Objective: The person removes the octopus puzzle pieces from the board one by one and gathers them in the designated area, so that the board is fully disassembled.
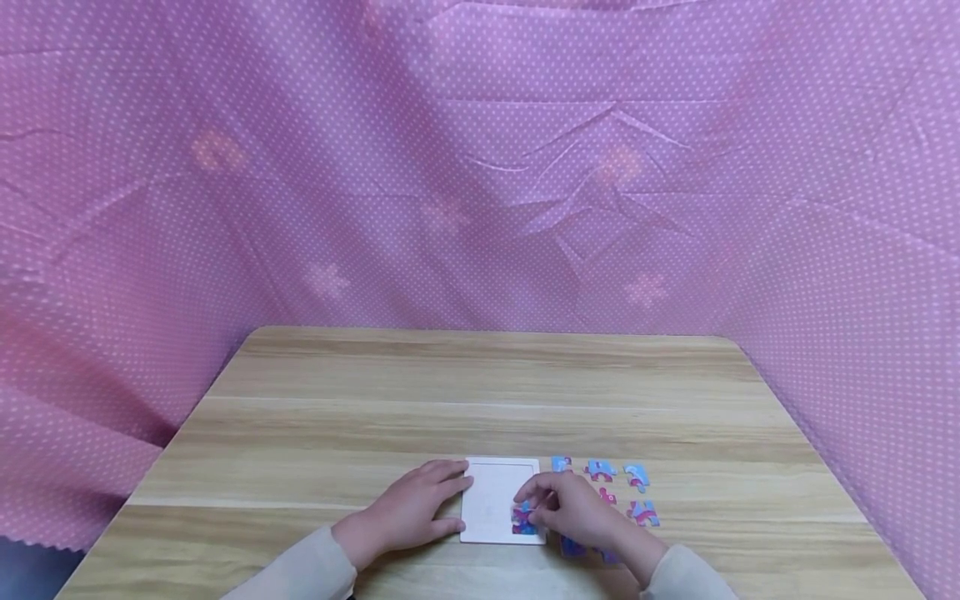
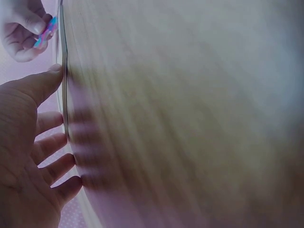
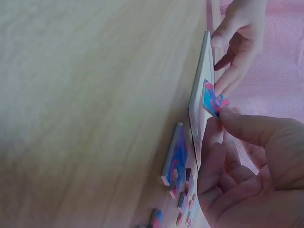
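Observation:
A white square puzzle tray [image 1: 487, 500] with a raised rim lies on the table. My left hand [image 1: 416, 510] rests at its left edge, fingertips touching the rim and fingers spread. In the left wrist view the left hand [image 2: 28, 137] has its fingers fairly straight along that edge. Over the tray's lower right part, my right hand [image 1: 573, 510] pinches a blue and pink jigsaw piece [image 1: 523, 520]. The right wrist view shows the piece [image 3: 213, 99] tilted between thumb and fingertips of the right hand [image 3: 256, 166], above the tray. Whether it touches the tray, I cannot tell.
Several loose jigsaw pieces lie right of the tray, among them a blue and pink one [image 1: 636, 477] and another [image 1: 644, 512]. A dark blue piece [image 1: 572, 547] is partly hidden by my right hand. Pink dotted cloth [image 1: 480, 208] hangs behind the wooden table [image 1: 337, 450].

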The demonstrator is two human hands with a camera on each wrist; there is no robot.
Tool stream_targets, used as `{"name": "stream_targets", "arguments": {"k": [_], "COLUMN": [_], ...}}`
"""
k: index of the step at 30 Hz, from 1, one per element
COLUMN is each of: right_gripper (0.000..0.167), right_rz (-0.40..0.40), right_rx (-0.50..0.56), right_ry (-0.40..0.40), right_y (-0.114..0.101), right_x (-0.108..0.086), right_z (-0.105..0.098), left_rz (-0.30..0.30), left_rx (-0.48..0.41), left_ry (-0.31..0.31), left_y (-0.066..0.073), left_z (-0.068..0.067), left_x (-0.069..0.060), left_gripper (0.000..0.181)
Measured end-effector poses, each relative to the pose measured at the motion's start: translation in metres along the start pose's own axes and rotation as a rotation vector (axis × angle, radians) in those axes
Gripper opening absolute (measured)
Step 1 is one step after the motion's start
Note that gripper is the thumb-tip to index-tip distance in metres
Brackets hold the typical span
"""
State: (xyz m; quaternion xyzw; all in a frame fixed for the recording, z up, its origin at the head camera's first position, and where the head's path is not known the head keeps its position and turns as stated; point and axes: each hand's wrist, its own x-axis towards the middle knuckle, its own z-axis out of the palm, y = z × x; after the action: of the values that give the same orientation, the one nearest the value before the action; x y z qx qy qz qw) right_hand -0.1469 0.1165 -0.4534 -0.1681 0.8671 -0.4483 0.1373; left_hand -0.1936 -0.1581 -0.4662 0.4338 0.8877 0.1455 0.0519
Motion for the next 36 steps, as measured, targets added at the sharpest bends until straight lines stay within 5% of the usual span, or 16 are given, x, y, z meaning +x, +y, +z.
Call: {"name": "stream_targets", "arguments": {"k": [8, 36], "right_gripper": [0.02, 0.026], "right_rz": [-0.026, 0.076], "right_rx": [0.107, 0.133], "right_ry": [-0.036, -0.007], "right_y": [0.008, 0.049], "right_x": [-0.01, -0.087], "right_z": [-0.015, -0.063], "left_rz": [0.004, 0.01], "left_rx": [0.004, 0.005], "left_ry": [0.006, 0.012], "left_y": [0.001, 0.0], "left_z": [0.0, 0.002], "left_x": [0.0, -0.001], "left_gripper": [0.057, 0.058]}}
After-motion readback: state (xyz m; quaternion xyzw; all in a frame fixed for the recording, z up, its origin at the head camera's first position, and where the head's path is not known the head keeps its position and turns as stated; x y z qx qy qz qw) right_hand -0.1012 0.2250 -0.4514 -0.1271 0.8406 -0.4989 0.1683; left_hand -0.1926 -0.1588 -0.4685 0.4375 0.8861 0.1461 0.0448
